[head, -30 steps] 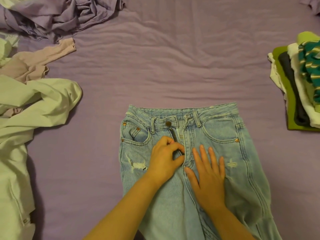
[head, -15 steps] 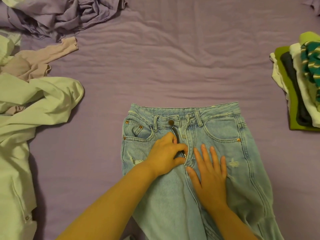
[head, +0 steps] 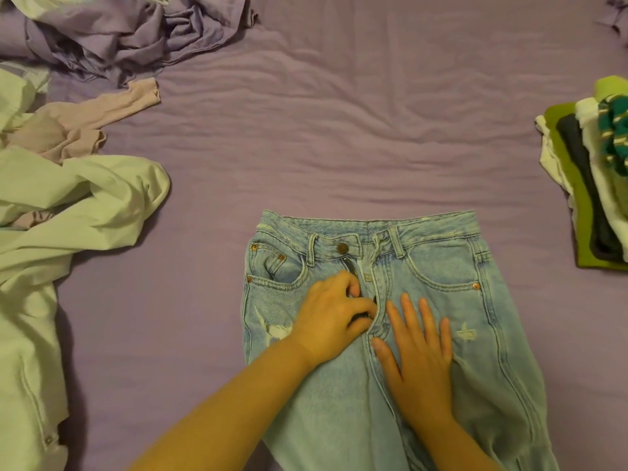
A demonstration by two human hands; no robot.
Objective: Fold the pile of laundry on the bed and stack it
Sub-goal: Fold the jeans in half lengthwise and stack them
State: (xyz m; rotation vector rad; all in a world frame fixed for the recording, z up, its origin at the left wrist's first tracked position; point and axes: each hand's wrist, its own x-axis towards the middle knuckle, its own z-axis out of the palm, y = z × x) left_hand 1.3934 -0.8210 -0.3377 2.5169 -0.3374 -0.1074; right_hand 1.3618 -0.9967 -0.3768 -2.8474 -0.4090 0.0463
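Light blue jeans [head: 441,266] lie flat, front up, on the purple bed sheet [head: 339,130], waistband away from me, fly partly unzipped. My left hand [head: 331,317] has its fingers curled at the fly and pinches the zipper there. Just to its right, my right hand [head: 418,348] presses flat on the denim with straight, spread fingers. A pile of unfolded laundry lies at the left: a pale green garment [head: 68,215], a beige one [head: 85,120] and crumpled purple cloth [head: 129,32]. A stack of folded clothes [head: 591,171] sits at the right edge.
Bare wrinkled sheet spreads between the jeans and the far pile. A scrap of purple fabric [head: 615,18] shows in the top right corner. The jeans' legs run off the bottom of the view.
My left hand has stayed pinching at the fly and shifted only slightly. The right hand keeps pressing the denim in the same spot.
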